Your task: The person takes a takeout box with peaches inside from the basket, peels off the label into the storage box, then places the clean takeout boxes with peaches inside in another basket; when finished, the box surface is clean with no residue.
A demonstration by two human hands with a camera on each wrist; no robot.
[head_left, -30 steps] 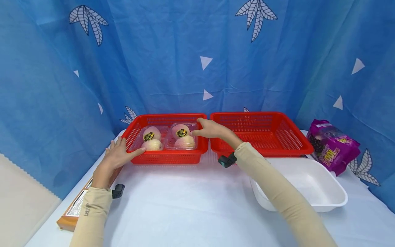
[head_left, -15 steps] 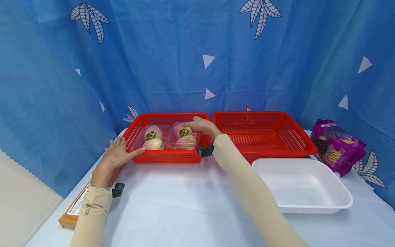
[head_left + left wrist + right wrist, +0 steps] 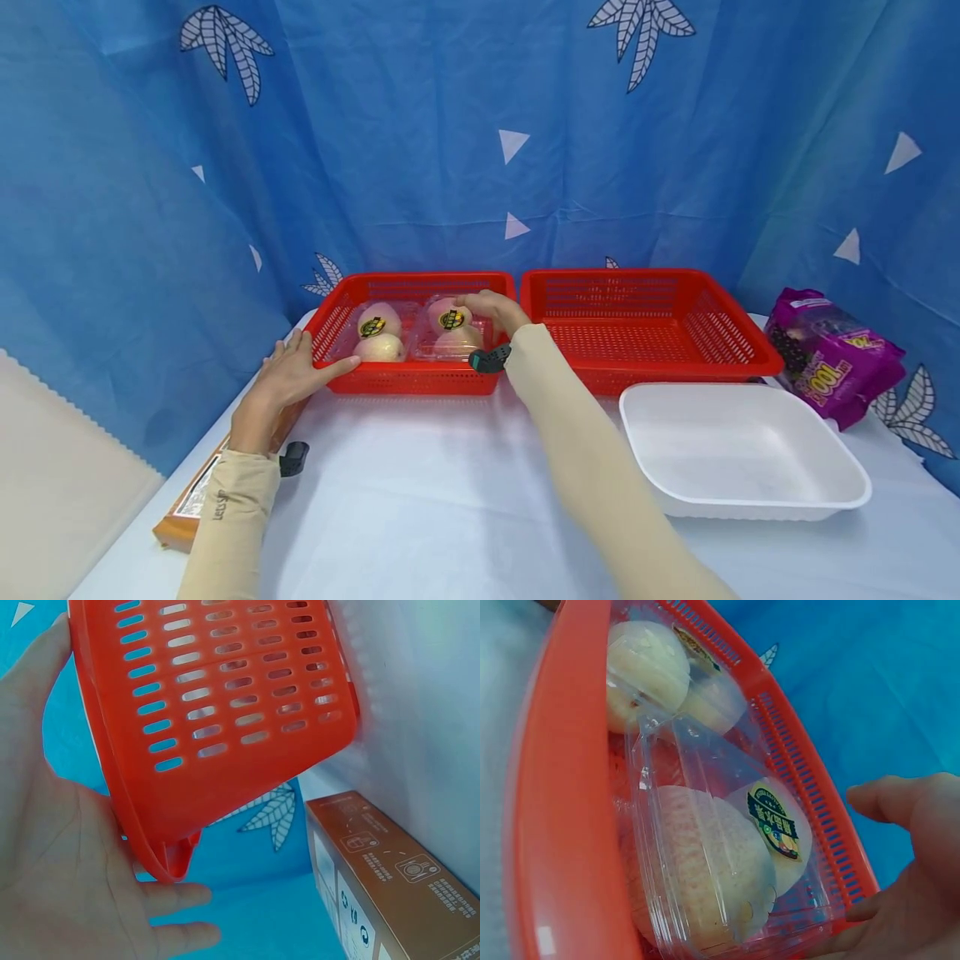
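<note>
One left pack, one right pack: light shells, bruisable contents

Both clear packs lie side by side in the red basket, left of centre in the head view; each shows two round, pale fruits. Right hand is over the right pack's upper right, partly open, with a gap between its digits at the right of the right wrist view. No firm hold is seen; contact cannot be confirmed. Left hand is spread, fingers straight, at the basket's front left corner, thumb at the front rim.

Handling, as judged: modest weight, mostly fruit. The shell appears thin, smooth and flexible, liable to buckle or slip. Bruising is the chief risk. Recommended hold: opposite side walls, low and near the stiffer corners, with light, even pressure. Avoid pressing the lid or lifting by its edge, which may spring open. The right pack's right end lies near the basket wall, restricting finger room.
</note>
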